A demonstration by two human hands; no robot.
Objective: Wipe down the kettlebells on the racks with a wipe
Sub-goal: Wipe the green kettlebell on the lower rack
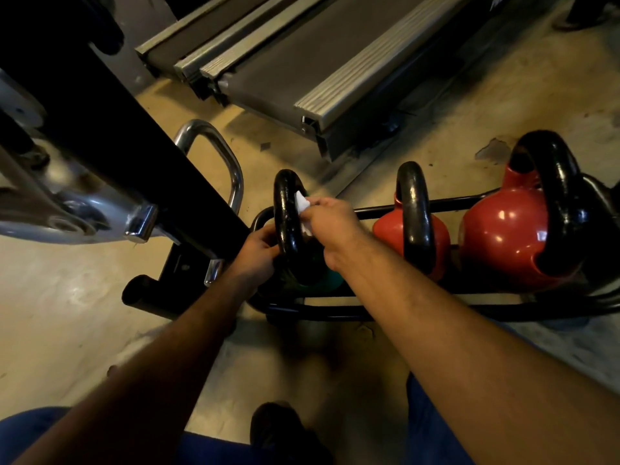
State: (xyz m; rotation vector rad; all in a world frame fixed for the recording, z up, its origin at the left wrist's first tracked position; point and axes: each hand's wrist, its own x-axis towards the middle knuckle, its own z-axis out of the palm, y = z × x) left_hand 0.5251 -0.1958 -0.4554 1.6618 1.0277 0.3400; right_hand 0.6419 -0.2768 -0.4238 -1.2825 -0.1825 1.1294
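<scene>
Two bare forearms reach forward and down; the left hand [260, 250] curls its fingers in a grip, the right hand [330, 218] pinches with thumb and fingertips

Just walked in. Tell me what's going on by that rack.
A person is wiping kettlebells on a low black rack. The right hand pinches a white wipe against the black handle of the green kettlebell, and the left hand grips that handle lower down to steady it. Two red kettlebells stand further right on the rack, untouched.
</scene>
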